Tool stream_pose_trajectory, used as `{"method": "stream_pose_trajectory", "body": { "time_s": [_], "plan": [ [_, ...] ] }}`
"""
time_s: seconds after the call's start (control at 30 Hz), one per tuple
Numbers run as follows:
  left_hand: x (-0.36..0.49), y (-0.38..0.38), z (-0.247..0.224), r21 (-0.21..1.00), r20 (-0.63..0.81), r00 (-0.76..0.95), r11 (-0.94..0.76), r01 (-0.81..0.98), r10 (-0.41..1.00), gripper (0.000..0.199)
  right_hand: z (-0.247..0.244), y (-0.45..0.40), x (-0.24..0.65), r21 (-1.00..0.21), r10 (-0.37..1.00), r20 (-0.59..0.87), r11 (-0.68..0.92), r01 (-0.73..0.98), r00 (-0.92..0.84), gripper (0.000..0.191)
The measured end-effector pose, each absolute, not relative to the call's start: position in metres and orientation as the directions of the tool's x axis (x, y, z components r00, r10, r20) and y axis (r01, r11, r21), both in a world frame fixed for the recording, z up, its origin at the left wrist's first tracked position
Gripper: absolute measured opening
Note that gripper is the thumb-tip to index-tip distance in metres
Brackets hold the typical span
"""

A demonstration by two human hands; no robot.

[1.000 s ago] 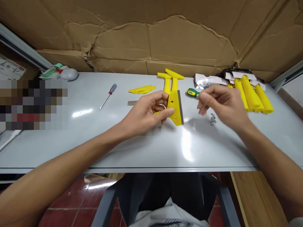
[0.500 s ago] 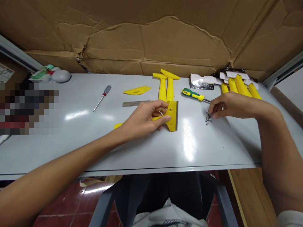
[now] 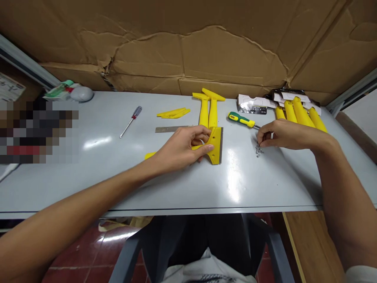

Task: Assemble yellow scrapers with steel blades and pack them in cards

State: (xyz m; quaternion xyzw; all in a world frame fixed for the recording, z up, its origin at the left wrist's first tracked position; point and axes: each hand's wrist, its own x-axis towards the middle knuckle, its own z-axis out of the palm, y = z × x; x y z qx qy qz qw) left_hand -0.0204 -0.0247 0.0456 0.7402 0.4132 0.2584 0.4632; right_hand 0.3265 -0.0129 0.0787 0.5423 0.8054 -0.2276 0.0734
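My left hand [image 3: 185, 147] is closed around a yellow scraper [image 3: 216, 146], whose blade edge faces right and whose handle end shows left of the hand. My right hand [image 3: 278, 134] has its fingertips pinched together at a small pile of screws [image 3: 258, 150]; whether a screw is between them is hidden. Just behind those fingers lies a green and yellow screwdriver [image 3: 241, 119]. Two yellow scraper handles [image 3: 212, 112] lie behind my left hand. To their left are thin yellow pieces [image 3: 173, 113] and a metal blade strip [image 3: 167, 129].
A second screwdriver [image 3: 131, 121] lies on the grey table [image 3: 103, 173] at the left. Several yellow handles [image 3: 302, 113] and black and white packages [image 3: 252, 105] sit at the back right. Cardboard [image 3: 220, 55] stands behind the table. A white rounded object [image 3: 81, 94] is at the back left.
My right hand has shifted slightly left over the screws, its fingers drawn closer together. The left hand keeps the same hold on the scraper. The whole view has moved slightly.
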Motion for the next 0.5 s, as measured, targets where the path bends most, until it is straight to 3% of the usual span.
{"method": "stream_pose_trajectory", "body": {
  "time_s": [0.5],
  "plan": [
    [-0.0213, -0.0244, 0.0453, 0.892, -0.012, 0.534, -0.232, 0.388, 0.846, 0.042, 0.0802, -0.0158, 0.3251, -0.310, 0.833, -0.362, 0.315, 0.897, -0.418, 0.014]
  ]
}}
